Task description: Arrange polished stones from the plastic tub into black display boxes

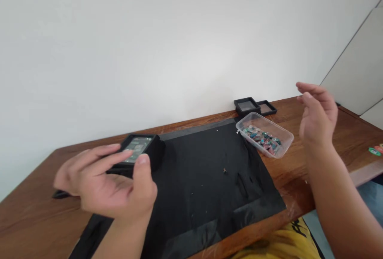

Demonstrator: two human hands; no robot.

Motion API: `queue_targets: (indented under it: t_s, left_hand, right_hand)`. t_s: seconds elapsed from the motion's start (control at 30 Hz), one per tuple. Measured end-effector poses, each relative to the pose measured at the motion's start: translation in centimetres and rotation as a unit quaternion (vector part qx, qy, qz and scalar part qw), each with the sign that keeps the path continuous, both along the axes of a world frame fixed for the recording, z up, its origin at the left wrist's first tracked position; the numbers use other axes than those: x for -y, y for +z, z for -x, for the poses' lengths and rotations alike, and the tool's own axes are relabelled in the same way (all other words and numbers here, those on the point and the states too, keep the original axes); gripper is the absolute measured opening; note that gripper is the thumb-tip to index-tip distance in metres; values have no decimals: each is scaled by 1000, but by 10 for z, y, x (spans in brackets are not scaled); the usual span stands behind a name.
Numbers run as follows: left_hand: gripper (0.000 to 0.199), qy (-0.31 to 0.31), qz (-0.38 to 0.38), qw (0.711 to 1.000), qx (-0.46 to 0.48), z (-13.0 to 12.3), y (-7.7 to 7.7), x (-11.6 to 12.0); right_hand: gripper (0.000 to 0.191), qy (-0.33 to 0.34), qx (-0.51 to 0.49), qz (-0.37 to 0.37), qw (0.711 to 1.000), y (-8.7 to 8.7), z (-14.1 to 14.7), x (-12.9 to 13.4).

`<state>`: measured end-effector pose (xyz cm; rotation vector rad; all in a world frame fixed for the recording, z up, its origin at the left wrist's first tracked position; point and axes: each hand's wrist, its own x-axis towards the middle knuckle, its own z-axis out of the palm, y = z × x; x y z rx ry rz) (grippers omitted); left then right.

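Note:
My left hand (110, 183) is raised at the left, palm up, with its fingers apart and nothing visible in them. Just behind its fingertips stands a stack of black box frames (155, 151), the top one showing small pieces under a clear pane. Touching or only overlapping in view, I cannot tell which for hand and stack. At the right, my right hand (318, 115) hovers in the air, fingers loosely bent and thumb apart, holding nothing I can see. The nearest thing to it is a clear plastic tub (287, 147) holding many small coloured pieces.
A black sheet (191, 179) covers the middle of the wooden table (26, 195), with a tiny brownish bit (224, 171) on it. Near the wall are a black frame (247, 105) and a flatter one (267, 107). Small coloured items (374, 151) lie at the far right.

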<state>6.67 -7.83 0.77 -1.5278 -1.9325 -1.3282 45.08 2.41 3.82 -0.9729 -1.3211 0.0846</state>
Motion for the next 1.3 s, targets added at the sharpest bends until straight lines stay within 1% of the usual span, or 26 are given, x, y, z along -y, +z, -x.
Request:
queue_targets:
  t_s: [0.03, 0.07, 0.1, 0.13, 0.17, 0.2, 0.27, 0.33, 0.4, 0.43, 0.5, 0.57, 0.63, 0.73, 0.8, 0.97, 1.13, 1.2, 1.3]
  left_hand:
    - [31, -6, -86, 996, 11, -7, 2, 2]
    - [21, -28, -119, 992, 5, -13, 3, 3]
    - [16, -47, -127, 991, -5, -19, 4, 3]
    - [13, -70, -128, 989, -18, -25, 4, 3]
    - [11, -96, -129, 986, -33, -31, 3, 3]
    - [9, -126, -131, 982, -47, -37, 2, 3]
    - [8, -194, -136, 969, -69, -50, -4, 2]
    - [10, -259, -109, 957, -79, -63, -11, 2]
    - [12, -295, -63, 951, -68, -76, -18, 1]
    - [14, -307, -38, 949, -65, -81, -22, 0]
    - [16, -314, 3, 948, -53, -87, -29, -3]
    - [15, -312, 46, 948, -35, -88, -34, -7]
    - [13, -306, 69, 949, -13, -86, -37, -12]
    - [13, -304, 71, 950, 12, -82, -40, -16]
    - [13, -306, 77, 949, 11, -81, -40, -17]
    - [12, -318, 112, 940, -50, -86, -40, -14]
    - [15, -372, 103, 913, -133, -94, -41, -10]
    - [15, -379, 102, 909, -142, -96, -42, -11]
    - [13, -368, 111, 915, -122, -94, -43, -13]
  right_hand:
    - [27, -34, 3, 53, 998, -9, -15, -14]
    - [31, -66, 9, 113, 991, -19, -27, -27]
    - [37, -103, 23, 170, 980, -29, -36, -38]
    - [43, -150, 49, 223, 962, -38, -42, -47]
    - [50, -192, 89, 275, 938, -47, -45, -53]
    - [54, -206, 100, 295, 928, -55, -45, -58]
    - [57, -206, 118, 315, 919, -69, -41, -63]
    - [58, -186, 151, 326, 914, -78, -33, -66]
    - [60, -166, 183, 336, 909, -84, -27, -68]
    - [62, -159, 196, 341, 906, -86, -25, -69]
    - [68, -149, 219, 353, 897, -88, -22, -72]
    - [72, -141, 241, 367, 888, -88, -22, -75]
    - [72, -135, 260, 379, 878, -87, -22, -76]
    - [68, -133, 281, 394, 865, -87, -22, -77]
    - [64, -135, 289, 403, 858, -86, -21, -76]
    - [54, -145, 301, 421, 843, -83, -20, -72]
    - [37, -181, 291, 434, 833, -78, -22, -69]
    - [31, -194, 288, 437, 830, -76, -24, -67]
    - [25, -202, 288, 440, 826, -74, -25, -63]
